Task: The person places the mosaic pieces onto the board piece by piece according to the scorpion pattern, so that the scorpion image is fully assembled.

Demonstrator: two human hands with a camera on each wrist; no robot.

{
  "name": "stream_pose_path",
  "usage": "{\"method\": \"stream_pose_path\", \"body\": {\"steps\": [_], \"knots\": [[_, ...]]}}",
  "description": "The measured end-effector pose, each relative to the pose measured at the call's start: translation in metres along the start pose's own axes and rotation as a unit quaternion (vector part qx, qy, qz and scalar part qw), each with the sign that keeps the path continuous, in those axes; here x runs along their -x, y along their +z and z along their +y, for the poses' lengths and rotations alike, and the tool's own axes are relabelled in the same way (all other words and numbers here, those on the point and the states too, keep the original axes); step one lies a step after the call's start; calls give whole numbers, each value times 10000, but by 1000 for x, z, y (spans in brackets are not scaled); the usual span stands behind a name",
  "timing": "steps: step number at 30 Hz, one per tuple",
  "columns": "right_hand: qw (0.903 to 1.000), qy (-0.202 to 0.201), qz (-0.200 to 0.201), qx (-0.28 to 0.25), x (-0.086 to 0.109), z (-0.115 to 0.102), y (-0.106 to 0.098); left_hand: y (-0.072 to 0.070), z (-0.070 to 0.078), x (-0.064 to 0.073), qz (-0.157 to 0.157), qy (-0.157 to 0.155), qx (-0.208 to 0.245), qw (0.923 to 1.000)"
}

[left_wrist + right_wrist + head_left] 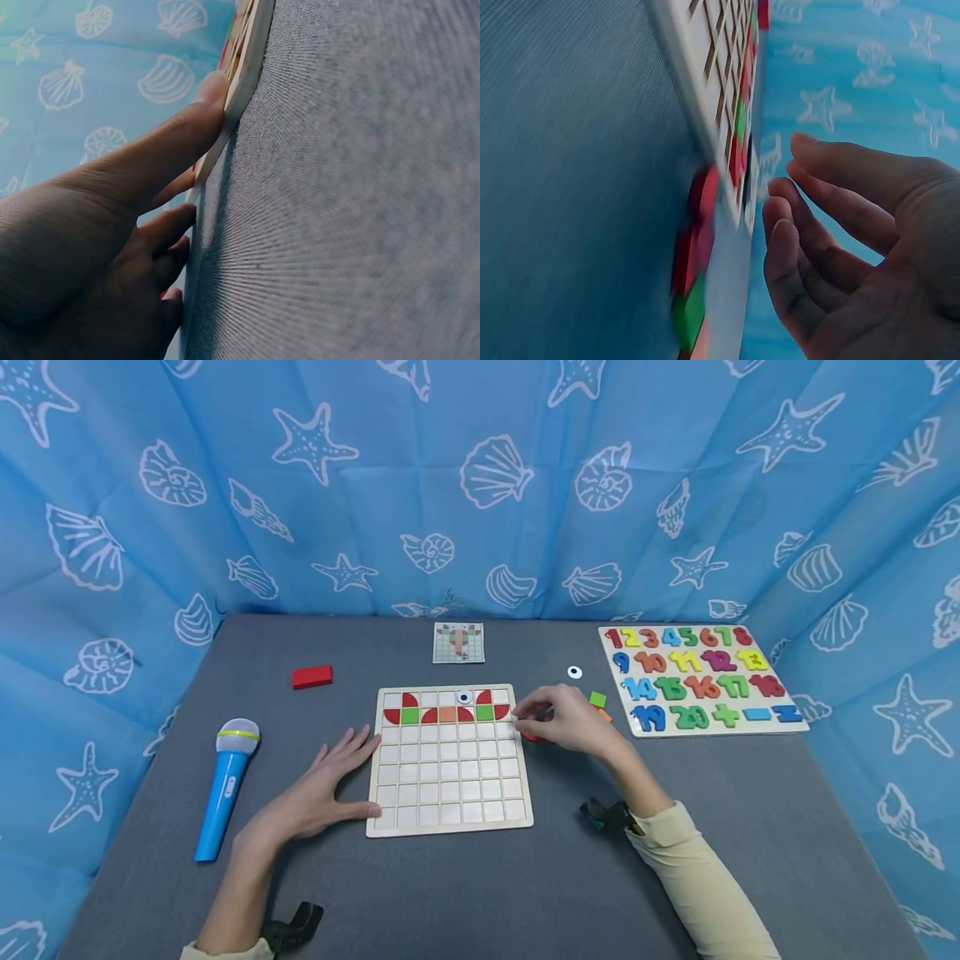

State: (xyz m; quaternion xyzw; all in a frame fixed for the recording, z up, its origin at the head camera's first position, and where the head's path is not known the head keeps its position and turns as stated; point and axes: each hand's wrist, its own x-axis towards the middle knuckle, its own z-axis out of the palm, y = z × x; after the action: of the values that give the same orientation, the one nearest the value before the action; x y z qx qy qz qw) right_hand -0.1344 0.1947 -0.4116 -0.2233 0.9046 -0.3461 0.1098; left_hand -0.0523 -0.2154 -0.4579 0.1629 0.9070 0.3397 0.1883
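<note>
A light wooden grid board [450, 768] lies in the middle of the grey table. Red, green and orange tiles fill parts of its upper rows, with an eye disc [465, 697] in the top row. Spread along the board's left edge, my left hand [318, 793] has its thumb at the lower corner and fingertips near the upper part. My right hand [558, 718] hovers at the upper right edge, fingers loosely bent; nothing shows between thumb and fingers in the right wrist view. Beneath it are loose red tiles [694, 255] and a green tile [690, 315].
Behind the board lies a small pattern card [459, 643]. A second eye disc [574, 672] sits right of it, near a number puzzle [701, 681]. On the left are a red block [312, 677] and a blue toy microphone [227, 789]. A patterned blue curtain [420, 485] hangs behind.
</note>
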Motion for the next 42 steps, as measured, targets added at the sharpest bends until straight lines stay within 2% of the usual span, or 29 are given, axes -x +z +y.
{"method": "stream_pose_path", "body": {"steps": [6,10,20,30,36,42], "knots": [[9992,289,261,26,17,23,-14,0,0,0,-15,-8,38,10000],[9987,414,296,-76,26,34,-19,-1,0,1,-17,4,18,10000],[9957,814,393,-223,37,54,-27,0,-2,0,13,27,-43,10000],[9970,679,381,-34,33,61,-26,0,-2,1,3,11,-21,10000],[9994,320,77,54,31,61,-26,0,0,1,-24,21,42,10000],[9987,269,-103,417,30,57,-26,0,0,1,-1,35,44,10000]]}}
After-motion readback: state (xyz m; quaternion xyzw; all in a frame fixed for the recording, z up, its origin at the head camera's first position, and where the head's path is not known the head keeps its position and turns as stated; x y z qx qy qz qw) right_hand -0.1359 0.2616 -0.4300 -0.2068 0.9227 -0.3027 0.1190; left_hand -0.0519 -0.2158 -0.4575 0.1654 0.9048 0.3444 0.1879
